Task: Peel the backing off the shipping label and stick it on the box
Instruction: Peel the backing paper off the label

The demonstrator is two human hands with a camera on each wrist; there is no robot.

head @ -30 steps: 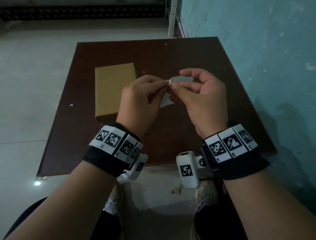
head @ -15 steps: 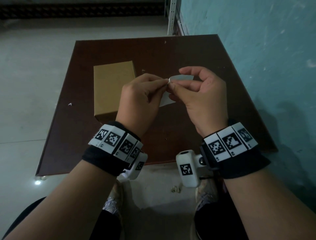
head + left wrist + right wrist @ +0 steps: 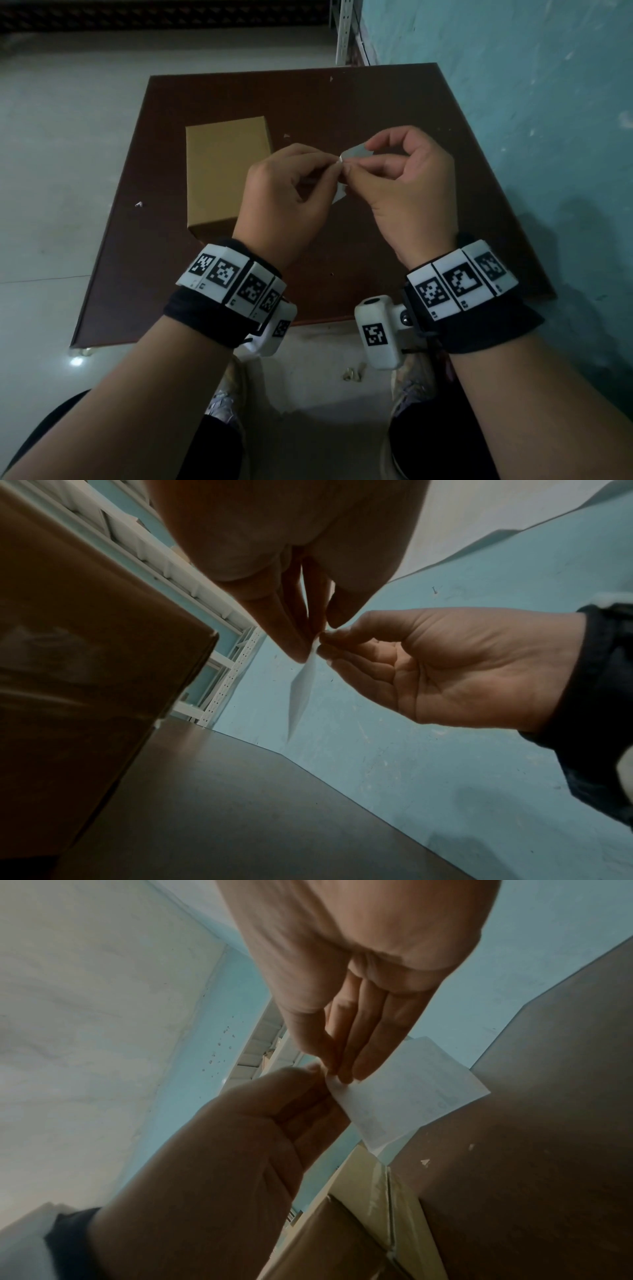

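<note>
A small white shipping label is held in the air above the brown table, right of the tan cardboard box. My left hand and right hand meet at one corner of the label, and each pinches it between thumb and fingertips. In the right wrist view the label shows faint print and hangs flat below the right hand, with the left hand at its corner. The left wrist view shows the label edge-on. I cannot tell whether the backing has separated.
The box lies on the table's left half, its long side running away from me. A teal wall runs along the table's right edge. White metal shelving stands at the far corner. Grey floor lies to the left.
Both hands stay pinched at the label's corner. The right hand's fingers have curled lower over the label, covering more of it. The box has not moved.
</note>
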